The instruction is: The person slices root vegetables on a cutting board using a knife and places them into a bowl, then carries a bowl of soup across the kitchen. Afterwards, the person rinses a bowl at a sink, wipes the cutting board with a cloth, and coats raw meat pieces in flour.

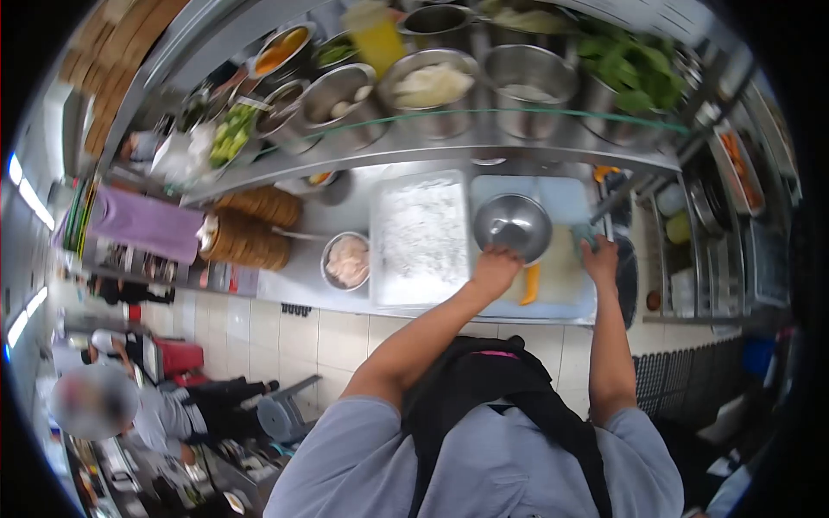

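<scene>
A shiny metal mixing bowl (523, 213) sits on a pale cutting board (561, 293). My left hand (498, 269) has its fingers closed over the bowl's near rim. Just below the bowl, an orange-handled tool (530, 287) lies on the board, its other end hidden. At the board's right edge, my right hand (602, 259) is closed on a grey-green cloth (586, 234), seen only in part. Left of the board is a metal tray (420, 233) dusted with white powder. Beyond it stands a bowl of pale pink minced filling (348, 261).
Above the counter, a steel shelf (414, 160) carries several metal pots, leafy greens (635, 69) and a yellow bottle (373, 39). Stacked bamboo steamers (250, 233) stand at the left. Racks (691, 250) flank the right side. Another person (186, 410) is at lower left, near a grey stool (285, 414).
</scene>
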### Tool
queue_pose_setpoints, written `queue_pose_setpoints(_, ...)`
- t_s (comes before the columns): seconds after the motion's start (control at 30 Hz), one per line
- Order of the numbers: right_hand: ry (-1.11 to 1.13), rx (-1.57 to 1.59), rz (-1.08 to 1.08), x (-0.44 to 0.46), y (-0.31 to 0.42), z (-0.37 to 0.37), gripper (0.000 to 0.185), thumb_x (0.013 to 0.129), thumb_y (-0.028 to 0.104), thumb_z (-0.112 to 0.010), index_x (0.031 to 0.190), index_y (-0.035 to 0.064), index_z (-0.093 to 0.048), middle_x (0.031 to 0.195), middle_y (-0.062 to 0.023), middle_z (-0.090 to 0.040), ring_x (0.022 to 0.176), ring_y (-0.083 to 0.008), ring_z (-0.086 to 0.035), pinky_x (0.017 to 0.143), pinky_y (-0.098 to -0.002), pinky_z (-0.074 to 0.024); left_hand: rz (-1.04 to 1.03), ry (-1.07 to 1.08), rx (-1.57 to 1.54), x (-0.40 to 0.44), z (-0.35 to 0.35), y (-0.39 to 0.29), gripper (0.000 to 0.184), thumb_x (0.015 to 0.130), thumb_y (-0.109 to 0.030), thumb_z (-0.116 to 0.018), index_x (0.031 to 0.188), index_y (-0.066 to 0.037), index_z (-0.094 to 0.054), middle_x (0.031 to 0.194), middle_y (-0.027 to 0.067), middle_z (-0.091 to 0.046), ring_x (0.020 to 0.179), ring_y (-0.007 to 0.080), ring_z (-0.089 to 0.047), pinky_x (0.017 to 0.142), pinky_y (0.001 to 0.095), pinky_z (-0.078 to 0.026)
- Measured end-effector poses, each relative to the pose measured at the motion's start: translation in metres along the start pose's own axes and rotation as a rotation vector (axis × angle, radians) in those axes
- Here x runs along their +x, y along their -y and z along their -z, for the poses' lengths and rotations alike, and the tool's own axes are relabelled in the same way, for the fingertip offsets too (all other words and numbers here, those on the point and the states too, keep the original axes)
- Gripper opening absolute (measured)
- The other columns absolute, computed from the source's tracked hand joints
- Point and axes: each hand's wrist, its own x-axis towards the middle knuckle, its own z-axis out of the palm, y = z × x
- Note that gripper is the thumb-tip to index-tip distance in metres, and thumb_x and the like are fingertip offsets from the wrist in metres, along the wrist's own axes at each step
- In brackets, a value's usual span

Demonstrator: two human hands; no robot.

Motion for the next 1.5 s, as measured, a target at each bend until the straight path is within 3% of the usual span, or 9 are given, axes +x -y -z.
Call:
queue_pose_setpoints(0.13,-0.282,0.109,0.215,-0.037,0.023,0.025,0.029,0.089,0.022,-0.069,0.114,0.0071,-0.067,0.121,-0.0201,-0.059,0.115,-0.0394,-0.057,0.098,-0.051,-0.0452,0.084,-0.194,-0.171,-0.043,0.074,0.028,0.032,0.079,-0.002,-0.058,0.107,-0.007,-0.072,0.104,0.0107,-0.071,0.099,0.0295,-0.066,0.086,0.0431,-0.051)
queue_pose_setpoints(0.27,-0.216,0.171,0.287,-0.077,0.062,0.049,0.02,0.091,0.014,-0.065,0.109,0.0055,-0.067,0.117,-0.0176,-0.059,0.112,-0.036,-0.057,0.092,-0.0479,-0.0479,0.731,-0.182,-0.065,-0.164,0.081,0.183,0.036,0.083,-0.008,-0.06,0.118,-0.003,-0.067,0.108,0.0214,-0.068,0.098,0.0361,-0.067,0.084,0.0473,-0.053)
queue_pose_setpoints(0.47,-0.057,0.476,0.408,-0.122,0.176,0.045,0.014,0.091,0.006,-0.062,0.103,0.0013,-0.065,0.11,-0.014,-0.06,0.104,-0.0288,-0.061,0.081,-0.0366,-0.0524,0.639,0.065,0.191,-0.216,0.084,0.254,0.058,0.081,-0.03,-0.073,0.134,-0.014,-0.058,0.13,0.0229,-0.058,0.102,0.0394,-0.067,0.082,0.046,-0.056)
queue_pose_setpoints(0.67,0.1,0.542,0.513,-0.151,0.269,0.015,0.009,0.088,0.0,-0.064,0.096,0.0012,-0.067,0.102,-0.0113,-0.064,0.087,-0.0235,-0.065,0.071,-0.0297,-0.053,0.598,0.026,-0.321,-0.238,0.08,0.319,0.052,0.085,-0.027,-0.074,0.133,-0.013,-0.059,0.11,0.0172,-0.069,0.092,0.0339,-0.071,0.076,0.0419,-0.059)
queue_pose_setpoints(0.73,0.235,0.588,0.522,-0.159,0.286,0.005,0.01,0.089,0.002,-0.064,0.098,0.0013,-0.067,0.099,-0.0096,-0.066,0.086,-0.0221,-0.066,0.072,-0.0299,-0.0533,0.911,-0.094,-1.219,-0.244,0.111,0.311,0.031,0.096,-0.018,-0.063,0.126,-0.008,-0.061,0.109,0.0116,-0.07,0.079,0.0213,-0.071,0.067,0.0294,-0.058)
queue_pose_setpoints(0.83,0.431,0.652,0.438,-0.173,0.32,-0.01,0.011,0.09,0.005,-0.065,0.1,0.0022,-0.067,0.1,-0.0089,-0.066,0.087,-0.0204,-0.066,0.072,-0.0301,-0.0532,0.957,-0.089,-1.664,-0.233,0.157,0.292,0.027,0.103,-0.016,-0.055,0.127,-0.006,-0.058,0.106,0.0083,-0.068,0.077,0.013,-0.068,0.064,0.0236,-0.056)
queue_pose_setpoints(1.17,0.425,0.593,-0.006,-0.095,0.305,-0.145,0.019,0.088,0.016,-0.065,0.103,0.0051,-0.069,0.098,-0.0107,-0.072,0.092,-0.0214,-0.069,0.082,-0.0335,-0.0531,0.545,0.167,-1.149,-0.1,0.074,0.252,0.027,0.097,-0.019,-0.063,0.12,-0.006,-0.064,0.097,0.0104,-0.071,0.08,0.017,-0.068,0.065,0.0304,-0.057)
queue_pose_setpoints(1.33,0.411,0.467,0.08,-0.076,0.302,-0.167,0.024,0.087,0.015,-0.063,0.109,0.0057,-0.068,0.103,-0.0147,-0.071,0.097,-0.0295,-0.069,0.086,-0.0387,-0.0534,0.519,0.024,-0.33,-0.086,0.055,0.237,0.036,0.089,-0.013,-0.062,0.124,-0.004,-0.065,0.106,0.02,-0.072,0.094,0.0296,-0.072,0.079,0.0417,-0.057)
queue_pose_setpoints(1.5,0.29,0.152,0.297,-0.081,0.303,-0.193,0.037,0.085,0.011,-0.061,0.122,0.008,-0.063,0.126,-0.0205,-0.06,0.115,-0.0379,-0.06,0.1,-0.0431,-0.0481,0.531,0.218,-0.491,-0.108,0.064,0.236,0.04,0.089,-0.01,-0.057,0.128,-0.006,-0.065,0.115,0.0228,-0.069,0.106,0.0345,-0.068,0.092,0.0429,-0.053)
